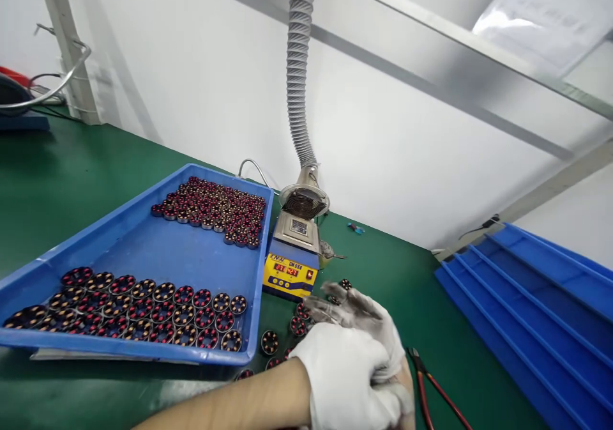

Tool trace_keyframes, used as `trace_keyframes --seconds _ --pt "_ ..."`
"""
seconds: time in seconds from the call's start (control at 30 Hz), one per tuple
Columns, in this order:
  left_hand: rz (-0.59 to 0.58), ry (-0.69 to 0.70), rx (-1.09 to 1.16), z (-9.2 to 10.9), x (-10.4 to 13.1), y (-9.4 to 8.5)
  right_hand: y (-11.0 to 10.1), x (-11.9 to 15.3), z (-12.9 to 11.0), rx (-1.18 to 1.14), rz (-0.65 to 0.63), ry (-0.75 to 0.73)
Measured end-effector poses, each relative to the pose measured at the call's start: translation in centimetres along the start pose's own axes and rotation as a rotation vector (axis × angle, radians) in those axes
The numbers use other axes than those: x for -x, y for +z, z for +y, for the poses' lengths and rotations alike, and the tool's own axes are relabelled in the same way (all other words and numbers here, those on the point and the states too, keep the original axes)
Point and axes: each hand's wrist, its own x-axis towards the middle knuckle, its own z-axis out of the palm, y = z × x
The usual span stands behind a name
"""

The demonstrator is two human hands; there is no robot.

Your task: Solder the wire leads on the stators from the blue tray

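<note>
Grey-smudged white, the glove on our spread-fingered right hand, near the wound rings, should handle soft and light, best taken at its wrist end, where our left hand crosses, its grip unclear.

Blue trays at the desk's right edge; a small blue-and-red item near its back edge; a glossy sheet above.
</note>
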Motion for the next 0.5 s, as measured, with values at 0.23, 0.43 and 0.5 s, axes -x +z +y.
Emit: trace_keyframes --seconds 0.23,0.43,0.5 --pt "-0.095 0.025 -0.107 0.7 0.5 2.0 -0.2 0.9 -1.8 -0.345 -0.049 0.132" --pt "-0.294 -0.104 -0.256 2.7 1.0 1.9 1.6 2.0 -3.1 -0.928 0.061 0.355" --pt "-0.332 -0.108 -0.243 3.1 1.3 2.0 1.9 2.4 -3.2 -0.959 0.116 0.307"
